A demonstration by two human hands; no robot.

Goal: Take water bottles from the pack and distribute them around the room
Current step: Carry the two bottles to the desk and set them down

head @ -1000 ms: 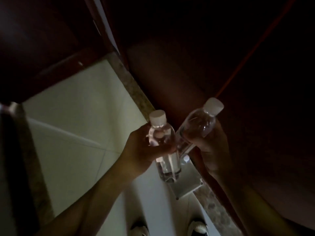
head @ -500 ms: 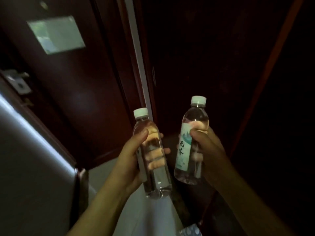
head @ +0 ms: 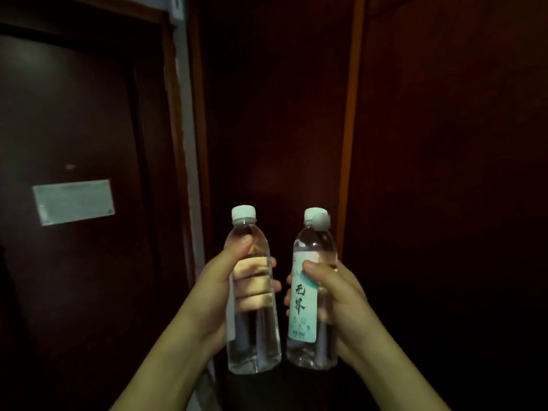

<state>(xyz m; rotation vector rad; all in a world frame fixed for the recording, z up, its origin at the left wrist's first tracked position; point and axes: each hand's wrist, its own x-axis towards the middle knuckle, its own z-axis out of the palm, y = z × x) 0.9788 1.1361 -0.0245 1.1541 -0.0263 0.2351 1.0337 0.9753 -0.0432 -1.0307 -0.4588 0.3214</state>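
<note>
Left hand (head: pixel 225 292) wrapped tight round a clear water bottle (head: pixel 252 310), thumb up on the shoulder, fingers showing through the water. Right hand (head: pixel 338 298) clamped likewise on a second water bottle (head: pixel 311 292), just right of the first, the two nearly touching low down.

Change noted: a second ago I was looking down at pale floor tile with both bottles tilted. Now the view is up and level, both bottles upright at chest height, and the floor is gone from sight. Beyond the left hand is a dark wooden door (head: pixel 89 143) with a pale notice plate (head: pixel 73 201); beyond the right hand, dark wood panelling (head: pixel 444 173) with a lighter vertical trim strip (head: pixel 351 114). The pack is out of view.

My reading: pickup is done and I am on the carry leg, heading off to find spots for these two.

Bottles: both full, white screw caps on. The right one shows a teal-and-white label (head: pixel 302 304) with dark characters facing me; the left shows only a label edge at its left side. Light is poor and the right cap is blurred.
</note>
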